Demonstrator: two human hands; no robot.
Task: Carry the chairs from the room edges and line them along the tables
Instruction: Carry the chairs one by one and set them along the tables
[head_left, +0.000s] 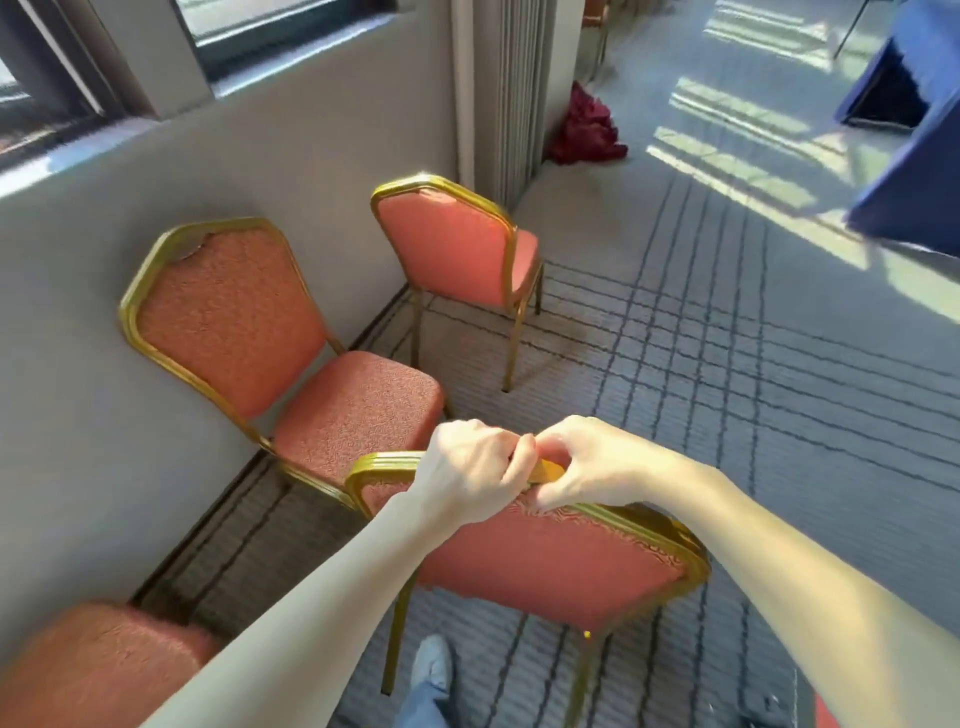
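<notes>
A red-cushioned chair with a gold metal frame is right in front of me, its back toward me. My left hand grips the top rail of its backrest, fingers curled over the rail. My right hand holds the same rail just to the right, touching the left hand. Two matching chairs stand by the grey wall: one at the left with its back against the wall, another farther off near the corner. Part of a third seat shows at the bottom left.
A table with a blue cloth stands at the upper right. A dark red cloth heap lies on the carpet by a ribbed column. Windows run above the grey wall. Sunlit lined carpet stretches to the right. My shoe is below the chair.
</notes>
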